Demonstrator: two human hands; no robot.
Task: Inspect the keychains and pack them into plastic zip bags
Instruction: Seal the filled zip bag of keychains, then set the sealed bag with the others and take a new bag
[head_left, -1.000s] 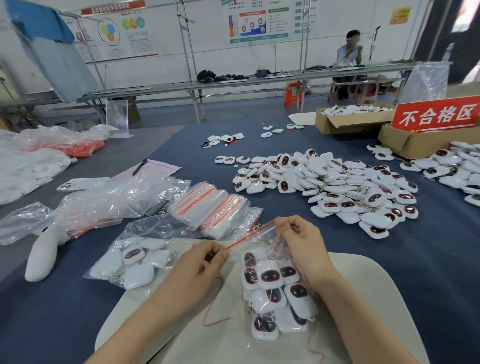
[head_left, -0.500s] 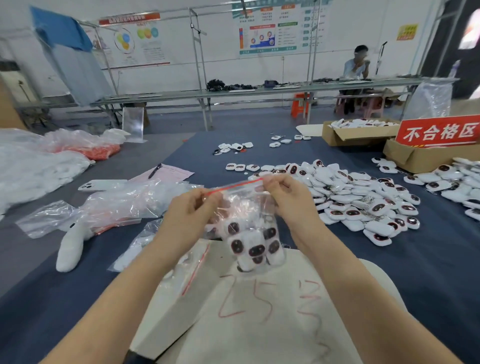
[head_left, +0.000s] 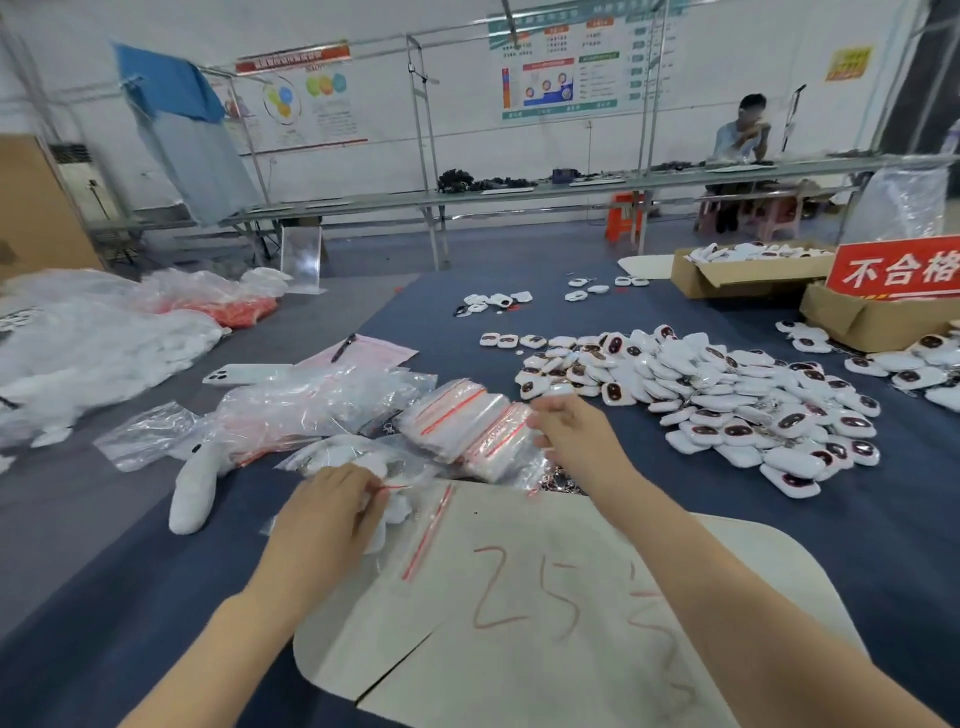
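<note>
Pinching the red seal strip of a filled zip bag (head_left: 389, 499) between curled fingers, my left hand (head_left: 327, 519) sits low at the left edge of the white card (head_left: 545, 675) that lies on the worktop (head_left: 857, 545). The white keychains packed inside (head_left: 400, 514) show through the plastic just beyond that hand's fingertips.

My right hand (head_left: 576, 436) is stretched forward and leftward, well ahead of my left hand, with its fingers at the right end of the stack of empty zip bags (head_left: 457, 421). Those fingers are blurred, so I cannot tell whether they pinch a bag or only touch the stack.

1 flat bag (head_left: 431, 530) lies on the card between my 2 hands, its red strip running diagonally. The red marker digits 25 are written on the card between my forearms.

Close to the right of my right hand spreads the big pile of loose keychains (head_left: 727, 400), white with dark faces. Beyond that pile, farther right, stand 2 cardboard boxes (head_left: 737, 280) and a red sign (head_left: 898, 270).

Left of my left hand lies a white plush piece (head_left: 195, 493). Ahead of that hand is crumpled clear plastic (head_left: 322, 400), with a white phone (head_left: 244, 373) and a pink sheet (head_left: 374, 353) farther off.
</note>
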